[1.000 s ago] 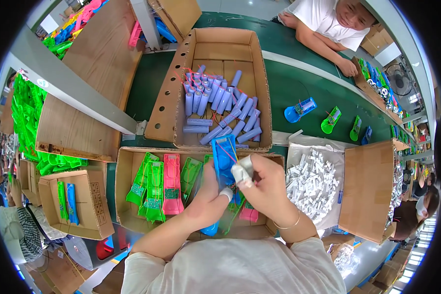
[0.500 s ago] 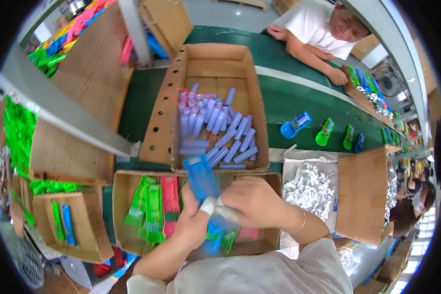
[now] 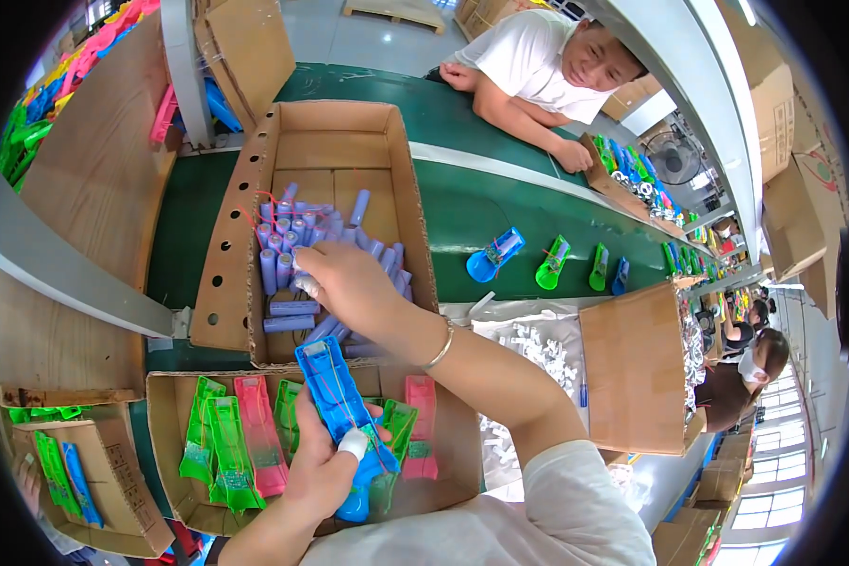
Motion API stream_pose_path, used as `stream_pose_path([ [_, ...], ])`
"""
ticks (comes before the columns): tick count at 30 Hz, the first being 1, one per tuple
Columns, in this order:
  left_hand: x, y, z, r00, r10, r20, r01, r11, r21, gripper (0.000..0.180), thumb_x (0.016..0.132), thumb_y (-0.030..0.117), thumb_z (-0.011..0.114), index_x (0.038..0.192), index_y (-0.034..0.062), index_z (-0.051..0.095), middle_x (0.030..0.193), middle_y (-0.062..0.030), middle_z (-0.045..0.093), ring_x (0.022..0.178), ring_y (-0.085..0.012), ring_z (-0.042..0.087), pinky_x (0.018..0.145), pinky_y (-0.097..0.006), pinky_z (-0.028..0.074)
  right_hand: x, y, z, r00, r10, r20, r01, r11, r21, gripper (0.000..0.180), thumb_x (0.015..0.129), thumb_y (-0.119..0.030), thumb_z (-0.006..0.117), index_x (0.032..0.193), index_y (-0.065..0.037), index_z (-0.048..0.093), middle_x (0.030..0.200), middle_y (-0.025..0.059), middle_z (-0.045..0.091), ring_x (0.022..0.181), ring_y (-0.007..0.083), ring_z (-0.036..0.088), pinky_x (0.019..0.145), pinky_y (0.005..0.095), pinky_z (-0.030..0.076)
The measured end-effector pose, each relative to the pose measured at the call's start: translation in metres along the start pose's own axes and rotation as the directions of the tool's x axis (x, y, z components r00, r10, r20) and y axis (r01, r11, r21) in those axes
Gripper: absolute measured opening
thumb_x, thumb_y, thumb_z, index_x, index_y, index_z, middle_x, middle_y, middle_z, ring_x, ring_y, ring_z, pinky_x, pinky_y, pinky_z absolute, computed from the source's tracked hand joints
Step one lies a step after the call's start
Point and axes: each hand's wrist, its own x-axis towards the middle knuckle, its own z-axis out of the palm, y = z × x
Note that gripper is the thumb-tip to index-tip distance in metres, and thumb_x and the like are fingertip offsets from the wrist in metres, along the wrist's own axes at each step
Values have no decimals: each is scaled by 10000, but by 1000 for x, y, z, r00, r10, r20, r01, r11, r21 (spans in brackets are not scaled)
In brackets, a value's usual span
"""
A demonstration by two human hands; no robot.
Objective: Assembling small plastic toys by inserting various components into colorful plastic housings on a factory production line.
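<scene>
My left hand (image 3: 313, 476) grips a blue plastic flashlight housing (image 3: 334, 379), its hollow side up, with thin wires and a small circuit board inside. A white cover wraps the left thumb. My right hand (image 3: 354, 283) reaches into the box of purple cylindrical batteries (image 3: 293, 308). Its fingers are bent together at the batteries, and the tips are partly hidden, so whether they hold one does not show. White wrapping is on a right finger too. Below the left hand, a cardboard box (image 3: 165, 472) holds green housings (image 3: 228, 448) and pink housings (image 3: 261, 429) with wires.
Battery box (image 3: 410, 226) stands on a green conveyor (image 3: 448, 203). Several finished-looking blue and green lamp pieces (image 3: 554, 262) lie there. White small parts (image 3: 528, 354) fill a tray at right, beside a cardboard flap (image 3: 632, 368). A metal post (image 3: 75, 274) slants at left. A person leans across the conveyor.
My right hand has left the blue housing and moved up into the battery box. My left hand keeps the housing, now lower in the scene. The view has shifted rightward.
</scene>
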Motion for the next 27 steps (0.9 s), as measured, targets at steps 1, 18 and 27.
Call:
stream_pose_path([
  [1,-1,1,0,1000,-6,12,6,1000,-9,699,863,-76,379,1411,160,16,1136,-157,496,915,-240,591,739,-383,538,-1,-1,-6,1000,-5,2,5,1000,-9,285,735,-105,704,980,-68,562,838,142,579,780,337,581,665,419,463],
  [18,0,-14,2,993,96,66,-106,979,175,827,808,-86,469,1453,84,-21,1349,-132,339,1239,-220,379,1021,-359,331,-143,-108,-63,975,68,-211,-34,987,158,279,660,17,710,935,-10,669,1004,127,622,801,247,614,677,304,514],
  [27,-5,-15,1,989,83,121,-103,979,174,677,914,41,460,1457,76,56,1309,-95,371,1172,-188,418,970,-317,368,-152,-102,-61,949,175,-261,-111,964,243,214,662,-71,728,867,-39,676,1010,98,634,825,243,604,699,331,497],
])
